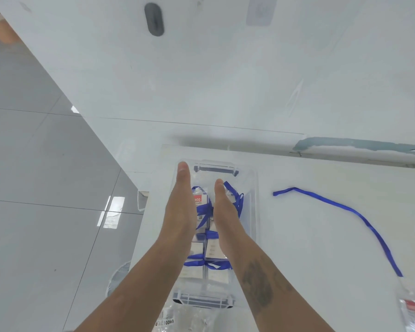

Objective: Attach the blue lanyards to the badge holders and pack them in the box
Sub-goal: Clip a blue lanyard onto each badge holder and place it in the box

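A clear plastic box [250,185] with grey latches stands on the white table, holding several badge holders [199,204] with blue lanyards [211,236] wound round them. Both my hands reach down into it, seen edge-on with fingers straight. My left hand [181,202] is by the box's left wall, its fingertips near the far rim. My right hand [223,209] lies over the middle, on top of the badge holders. Another blue lanyard [345,207] lies loose on the table to the right, ending at a badge holder [411,307] at the lower right edge.
A clear bag with printed labels [177,319] lies at the near edge, in front of the box. The table's left edge runs beside the box, with grey tiled floor [46,188] beyond. A white wall rises behind the table.
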Demonstrator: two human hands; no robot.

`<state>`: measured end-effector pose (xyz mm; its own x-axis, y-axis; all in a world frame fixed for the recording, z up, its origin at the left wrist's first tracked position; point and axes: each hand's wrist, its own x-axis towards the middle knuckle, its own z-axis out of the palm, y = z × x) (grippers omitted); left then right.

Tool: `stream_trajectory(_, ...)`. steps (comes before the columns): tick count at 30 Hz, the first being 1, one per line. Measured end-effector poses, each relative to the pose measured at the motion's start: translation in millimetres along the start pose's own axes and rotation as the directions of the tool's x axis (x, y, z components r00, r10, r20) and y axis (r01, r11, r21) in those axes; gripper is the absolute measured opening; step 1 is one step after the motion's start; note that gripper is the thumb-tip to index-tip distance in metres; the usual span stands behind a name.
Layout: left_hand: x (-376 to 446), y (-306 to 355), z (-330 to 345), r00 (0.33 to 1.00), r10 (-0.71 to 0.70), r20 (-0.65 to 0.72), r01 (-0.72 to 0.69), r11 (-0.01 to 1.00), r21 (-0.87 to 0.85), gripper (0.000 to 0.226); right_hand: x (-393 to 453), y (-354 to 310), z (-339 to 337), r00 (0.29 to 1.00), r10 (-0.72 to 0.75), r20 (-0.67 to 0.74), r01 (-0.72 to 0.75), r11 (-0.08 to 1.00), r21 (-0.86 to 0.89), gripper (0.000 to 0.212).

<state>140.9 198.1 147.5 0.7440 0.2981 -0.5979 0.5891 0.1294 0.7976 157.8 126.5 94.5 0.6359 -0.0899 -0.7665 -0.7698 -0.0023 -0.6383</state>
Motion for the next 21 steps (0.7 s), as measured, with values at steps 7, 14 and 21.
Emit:
stream_trajectory(7,-11.2,-4.5,-5.9,0.976,0.19,0.109,-0.183,0.981,-0.069,0.048,-45.4,-8.0,-32.0,0.981,-0.178,0.077,0.174,0.983,0.053,0.057)
stream_trajectory(14,-30.1,-3.4,-2.5,0.898,0.418,0.135,-0.421,0.907,-0.007,0.072,-95.0,-8.6,-65.0,0.87,-0.492,-0.028,0.492,0.865,0.099,0.052)
stream_trajectory(21,-68.2,-6.9,36.3,0.884,0.446,0.137,-0.452,0.892,0.017,0.041,-119.8,5.6,-146.1,0.776,-0.62,-0.115,0.625,0.781,0.007,0.069)
